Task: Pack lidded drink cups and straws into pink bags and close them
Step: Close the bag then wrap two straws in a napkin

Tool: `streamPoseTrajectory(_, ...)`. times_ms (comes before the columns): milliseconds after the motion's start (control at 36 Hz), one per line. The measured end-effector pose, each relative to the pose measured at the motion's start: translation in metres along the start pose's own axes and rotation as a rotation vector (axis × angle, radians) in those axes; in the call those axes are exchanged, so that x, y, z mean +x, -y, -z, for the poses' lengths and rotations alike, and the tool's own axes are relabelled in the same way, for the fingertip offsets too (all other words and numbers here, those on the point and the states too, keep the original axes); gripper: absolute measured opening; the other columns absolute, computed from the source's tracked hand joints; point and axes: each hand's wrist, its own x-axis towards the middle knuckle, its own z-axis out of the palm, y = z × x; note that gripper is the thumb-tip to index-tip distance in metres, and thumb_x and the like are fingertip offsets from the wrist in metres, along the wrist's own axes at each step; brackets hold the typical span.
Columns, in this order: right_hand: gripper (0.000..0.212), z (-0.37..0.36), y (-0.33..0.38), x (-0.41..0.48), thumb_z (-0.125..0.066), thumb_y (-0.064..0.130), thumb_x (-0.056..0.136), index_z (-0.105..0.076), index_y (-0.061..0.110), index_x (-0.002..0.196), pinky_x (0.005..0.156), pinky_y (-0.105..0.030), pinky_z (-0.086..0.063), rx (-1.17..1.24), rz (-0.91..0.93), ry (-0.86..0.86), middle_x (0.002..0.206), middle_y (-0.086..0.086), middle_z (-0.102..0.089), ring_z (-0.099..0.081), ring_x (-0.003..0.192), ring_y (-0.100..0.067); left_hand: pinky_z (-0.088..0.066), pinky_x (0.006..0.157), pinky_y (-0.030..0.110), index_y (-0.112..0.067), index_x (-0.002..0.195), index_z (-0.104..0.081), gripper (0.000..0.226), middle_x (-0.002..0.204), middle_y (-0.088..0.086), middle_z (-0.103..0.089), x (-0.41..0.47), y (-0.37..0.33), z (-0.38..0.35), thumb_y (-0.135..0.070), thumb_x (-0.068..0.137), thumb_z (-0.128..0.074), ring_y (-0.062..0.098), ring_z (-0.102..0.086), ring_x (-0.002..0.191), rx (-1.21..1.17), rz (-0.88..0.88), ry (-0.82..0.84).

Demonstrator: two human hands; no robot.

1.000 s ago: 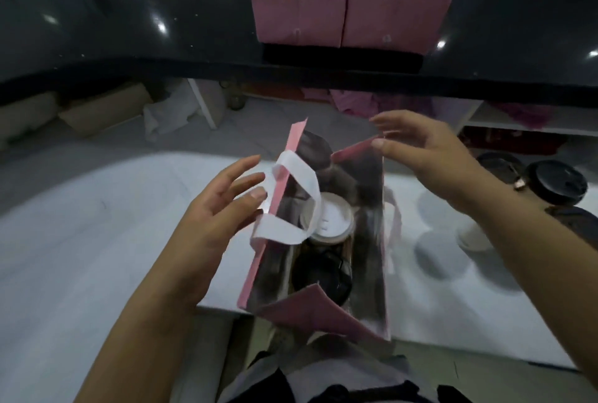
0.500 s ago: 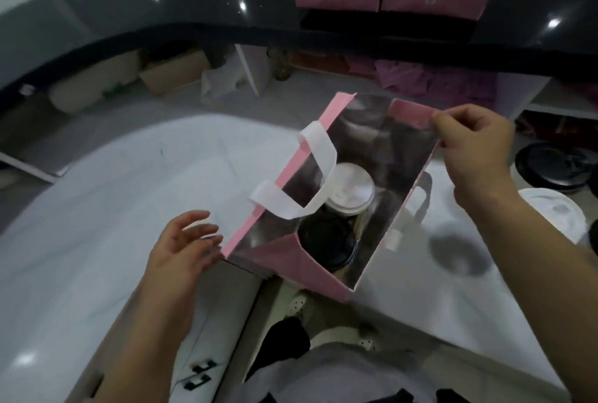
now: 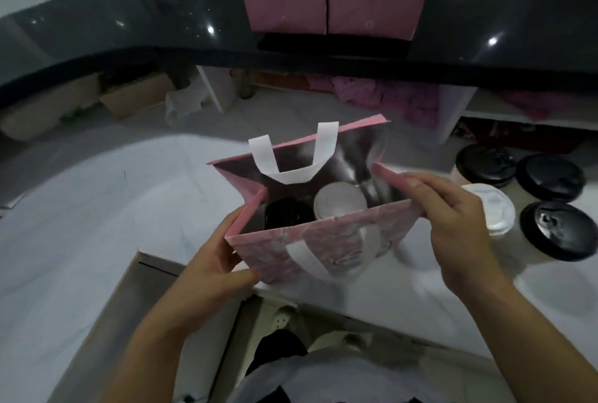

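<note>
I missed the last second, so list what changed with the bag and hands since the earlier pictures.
The pink bag has been turned so a long side faces the person. The left hand, free beside it before, now grips its near left corner. The right hand keeps pinching the right end. The black-lidded cup and white-lidded cup stay inside.

Dim, soft motion blur; glare specks on black counter (image 3: pixel 129 24); wide-angle edge bending.

A single wide-angle view from the person's head looks forward and steeply down; left hand (image 3: pixel 212 262), right hand (image 3: pixel 453 224) and pink bag (image 3: pixel 265 249) lie close, black counter (image 3: pixel 129 30) far beyond.
</note>
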Motion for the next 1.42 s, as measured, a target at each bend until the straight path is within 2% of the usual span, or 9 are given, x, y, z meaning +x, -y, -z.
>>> streamPoseTrajectory(139, 0.020, 0.003, -0.008, -0.017, -0.069, 0.047, 0.078, -0.072, 0.045, 0.098, 0.069, -0.017, -0.054, 0.094, -0.034, 0.254, 0.088, 0.015, -0.072, -0.069, 0.084, -0.001, -0.057, 0.089, 0.025, -0.049, 0.143, -0.046, 0.082, 0.139, -0.010, -0.061, 0.023, -0.007, 0.005, -0.028, 0.076, -0.087, 0.012, -0.062, 0.123, 0.114, -0.051, -0.073)
streamPoseTrajectory(222, 0.046, 0.002, -0.013, -0.020, -0.076, 0.030, 0.083, -0.064, 0.042, 0.126, 0.081, -0.026, -0.058, 0.085, -0.066, 0.289, 0.108, 0.006, -0.074, -0.069, 0.103, -0.012, -0.056, 0.079, 0.017, -0.048, 0.131, -0.061, 0.063, 0.125, -0.014, -0.069, 0.036, -0.010, 0.008, -0.024, 0.077, -0.084, 0.007, -0.066, 0.114, 0.110, -0.102, -0.157)
streamPoseTrajectory(389, 0.038, -0.011, -0.019, -0.020, -0.072, 0.014, 0.084, -0.070, 0.028, 0.119, 0.084, -0.036, -0.060, 0.078, -0.167, 0.210, 0.112, 0.000, -0.074, -0.069, 0.107, -0.021, -0.056, 0.071, 0.015, -0.040, 0.113, -0.074, 0.038, 0.110, -0.009, -0.076, 0.054, -0.018, 0.023, -0.027, 0.078, -0.074, 0.007, -0.071, 0.101, 0.051, -0.145, -0.181)
streamPoseTrajectory(500, 0.045, -0.021, -0.021, -0.016, -0.081, 0.006, 0.079, -0.069, 0.028, 0.117, 0.089, -0.044, -0.058, 0.024, -0.210, 0.196, 0.113, -0.002, -0.074, -0.068, 0.109, -0.025, -0.058, 0.073, 0.019, -0.038, 0.113, -0.075, 0.040, 0.112, -0.006, -0.075, 0.066, -0.017, 0.044, -0.025, 0.076, -0.078, 0.011, -0.070, 0.104, 0.039, -0.113, -0.075)
streamPoseTrajectory(611, 0.068, -0.024, -0.021, -0.009, -0.075, -0.004, 0.081, -0.061, 0.040, 0.130, 0.088, -0.036, -0.059, 0.022, -0.206, 0.257, 0.123, 0.000, -0.071, -0.067, 0.113, -0.017, -0.058, 0.084, 0.023, -0.048, 0.133, -0.059, 0.065, 0.133, -0.017, -0.062, 0.081, -0.006, 0.067, -0.021, 0.079, -0.084, 0.005, -0.060, 0.119, 0.164, -0.021, 0.161)
streamPoseTrajectory(778, 0.074, -0.028, -0.027, -0.012, -0.081, 0.005, 0.076, -0.056, 0.047, 0.132, 0.083, -0.023, -0.057, 0.029, -0.227, 0.261, 0.123, 0.004, -0.071, -0.067, 0.114, -0.015, -0.056, 0.097, 0.034, -0.052, 0.145, -0.040, 0.089, 0.146, -0.021, -0.045, 0.096, 0.020, 0.080, -0.016, 0.077, -0.084, 0.012, -0.050, 0.131, 0.224, 0.038, 0.340)
streamPoseTrajectory(1028, 0.072, -0.033, -0.034, -0.016, -0.074, 0.000, 0.070, -0.064, 0.051, 0.121, 0.077, -0.020, -0.057, 0.091, -0.181, 0.178, 0.114, 0.004, -0.075, -0.070, 0.106, -0.013, -0.055, 0.098, 0.042, -0.046, 0.143, -0.049, 0.070, 0.145, -0.008, -0.052, 0.116, 0.023, 0.084, -0.033, 0.081, -0.079, 0.024, -0.054, 0.131, 0.130, -0.030, 0.327)
streamPoseTrajectory(1250, 0.080, -0.025, -0.022, 0.003, -0.089, 0.039, 0.064, -0.058, 0.037, 0.137, 0.091, -0.038, -0.057, 0.032, -0.155, 0.140, 0.149, 0.000, -0.048, -0.056, 0.129, -0.023, -0.059, 0.088, 0.031, -0.048, 0.121, -0.068, 0.058, 0.144, -0.028, -0.044, 0.129, -0.003, 0.087, -0.056, 0.065, -0.082, 0.001, -0.049, 0.129, 0.103, -0.140, 0.174)
streamPoseTrajectory(1417, 0.066, -0.031, -0.012, 0.014, -0.084, 0.032, 0.069, -0.065, 0.029, 0.132, 0.087, -0.036, -0.058, 0.025, -0.105, 0.194, 0.152, 0.019, -0.041, -0.059, 0.126, -0.014, -0.060, 0.083, 0.025, -0.048, 0.113, -0.073, 0.041, 0.140, -0.034, -0.045, 0.135, -0.019, 0.082, -0.048, 0.072, -0.078, -0.005, -0.049, 0.125, 0.139, -0.182, 0.163)
